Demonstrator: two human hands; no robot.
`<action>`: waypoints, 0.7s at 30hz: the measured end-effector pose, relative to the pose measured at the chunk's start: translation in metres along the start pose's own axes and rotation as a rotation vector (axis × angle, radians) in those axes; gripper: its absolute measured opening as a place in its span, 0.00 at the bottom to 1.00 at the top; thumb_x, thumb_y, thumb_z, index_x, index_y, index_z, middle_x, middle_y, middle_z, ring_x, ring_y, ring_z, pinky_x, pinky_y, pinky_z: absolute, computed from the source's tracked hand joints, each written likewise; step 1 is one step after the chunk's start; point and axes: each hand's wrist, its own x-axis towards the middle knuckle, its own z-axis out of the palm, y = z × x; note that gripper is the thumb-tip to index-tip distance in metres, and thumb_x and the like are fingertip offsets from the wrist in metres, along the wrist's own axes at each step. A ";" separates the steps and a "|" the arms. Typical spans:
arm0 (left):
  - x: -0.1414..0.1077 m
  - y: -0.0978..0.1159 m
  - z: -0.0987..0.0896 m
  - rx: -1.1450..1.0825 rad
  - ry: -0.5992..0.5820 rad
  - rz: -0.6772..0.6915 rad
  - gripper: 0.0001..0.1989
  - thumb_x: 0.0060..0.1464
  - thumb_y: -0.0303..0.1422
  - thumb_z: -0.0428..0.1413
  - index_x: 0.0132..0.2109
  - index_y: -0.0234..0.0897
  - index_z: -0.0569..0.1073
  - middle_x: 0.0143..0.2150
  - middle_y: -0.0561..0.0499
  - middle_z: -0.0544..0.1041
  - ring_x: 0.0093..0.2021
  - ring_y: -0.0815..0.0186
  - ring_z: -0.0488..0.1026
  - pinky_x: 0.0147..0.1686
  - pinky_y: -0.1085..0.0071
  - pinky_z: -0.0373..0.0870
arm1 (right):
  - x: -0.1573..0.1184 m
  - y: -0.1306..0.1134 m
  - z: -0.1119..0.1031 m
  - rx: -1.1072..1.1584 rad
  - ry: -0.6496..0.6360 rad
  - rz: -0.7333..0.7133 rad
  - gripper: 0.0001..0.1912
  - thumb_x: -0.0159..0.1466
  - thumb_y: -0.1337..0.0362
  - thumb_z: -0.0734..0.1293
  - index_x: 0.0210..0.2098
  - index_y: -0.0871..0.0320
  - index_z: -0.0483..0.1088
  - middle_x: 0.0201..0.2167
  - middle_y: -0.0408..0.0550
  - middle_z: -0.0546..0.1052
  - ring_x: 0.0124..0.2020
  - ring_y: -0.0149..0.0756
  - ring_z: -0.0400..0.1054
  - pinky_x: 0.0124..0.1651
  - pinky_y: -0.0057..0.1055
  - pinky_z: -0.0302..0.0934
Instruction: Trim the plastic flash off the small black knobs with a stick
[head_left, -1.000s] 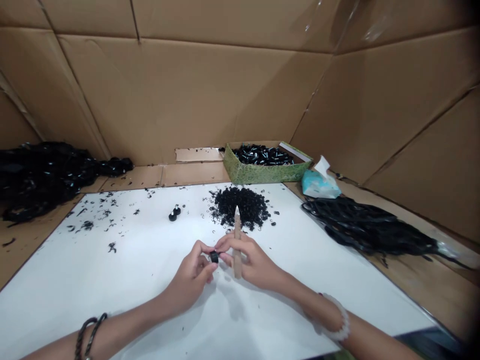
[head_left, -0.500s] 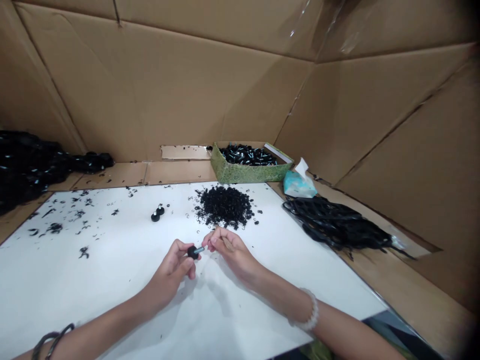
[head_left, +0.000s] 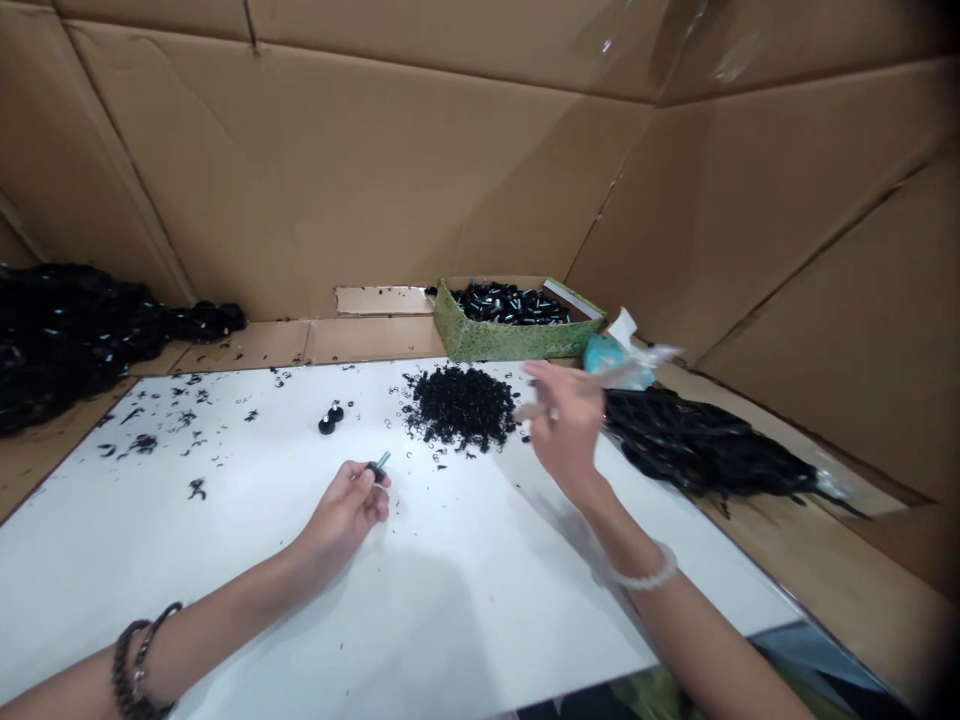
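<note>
My left hand (head_left: pixel 349 510) pinches a black knob with a metal stud (head_left: pixel 377 468), the stud pointing up and to the right. My right hand (head_left: pixel 566 425) is raised at the right of the pile of small black rings and scraps (head_left: pixel 465 408). It is smeared by motion, with its fingers curled around a slender pale thing (head_left: pixel 634 368) that I cannot make out. Two similar black knobs (head_left: pixel 328 423) stand on the white tabletop (head_left: pixel 420 620), left of the pile, studs upward.
A green box (head_left: pixel 517 343) full of studded knobs stands behind the pile. A blue tissue pack (head_left: pixel 604 355) and a bundle of black strips (head_left: pixel 705 445) lie on the right. A black heap (head_left: pixel 67 340) is at far left. Cardboard walls (head_left: pixel 412 150) enclose the table; scraps (head_left: pixel 146 443) litter its left side.
My right hand has moved away from the knob, up and to the right, past the pile. My left hand keeps the knob, its stud now tilted more upward. The view has shifted slightly.
</note>
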 end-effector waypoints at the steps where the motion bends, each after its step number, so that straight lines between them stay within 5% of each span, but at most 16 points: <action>1: 0.000 0.000 0.000 0.004 0.005 0.004 0.13 0.50 0.38 0.58 0.31 0.36 0.61 0.32 0.54 0.69 0.25 0.74 0.63 0.33 0.71 0.61 | -0.001 0.005 0.003 -0.069 -0.086 0.005 0.12 0.61 0.66 0.58 0.41 0.55 0.70 0.42 0.50 0.74 0.46 0.45 0.65 0.51 0.48 0.54; 6: -0.001 -0.004 -0.002 0.134 -0.129 0.041 0.14 0.51 0.41 0.56 0.33 0.37 0.61 0.32 0.53 0.69 0.25 0.74 0.62 0.34 0.70 0.59 | -0.013 -0.008 0.011 -0.117 -0.109 -0.065 0.15 0.64 0.65 0.56 0.47 0.56 0.68 0.37 0.52 0.76 0.42 0.43 0.65 0.42 0.41 0.58; 12: -0.002 -0.007 -0.007 0.401 -0.430 0.084 0.15 0.55 0.45 0.50 0.38 0.37 0.62 0.33 0.52 0.68 0.26 0.72 0.61 0.32 0.71 0.57 | -0.046 -0.063 0.018 -0.037 -0.548 -0.488 0.18 0.65 0.57 0.54 0.25 0.58 0.67 0.18 0.46 0.68 0.23 0.33 0.58 0.30 0.32 0.51; 17: -0.006 -0.006 -0.006 0.395 -0.614 0.053 0.15 0.54 0.45 0.51 0.40 0.37 0.61 0.34 0.51 0.66 0.29 0.71 0.61 0.33 0.71 0.57 | -0.066 -0.074 0.026 0.083 -0.380 -0.766 0.21 0.65 0.61 0.53 0.17 0.57 0.57 0.12 0.40 0.59 0.18 0.29 0.51 0.25 0.29 0.47; 19: -0.007 -0.006 -0.007 0.375 -0.653 0.053 0.16 0.54 0.45 0.52 0.43 0.38 0.61 0.37 0.50 0.67 0.31 0.70 0.63 0.34 0.69 0.58 | -0.062 -0.065 0.022 0.091 -0.275 -0.914 0.20 0.65 0.59 0.56 0.17 0.57 0.58 0.12 0.39 0.59 0.17 0.28 0.52 0.24 0.29 0.47; 21: -0.007 -0.007 -0.009 0.364 -0.664 0.063 0.20 0.53 0.45 0.52 0.48 0.40 0.60 0.41 0.48 0.67 0.32 0.68 0.65 0.36 0.68 0.57 | -0.043 -0.047 0.013 0.015 -0.161 -0.916 0.21 0.64 0.52 0.56 0.19 0.55 0.61 0.13 0.38 0.61 0.17 0.28 0.54 0.24 0.28 0.49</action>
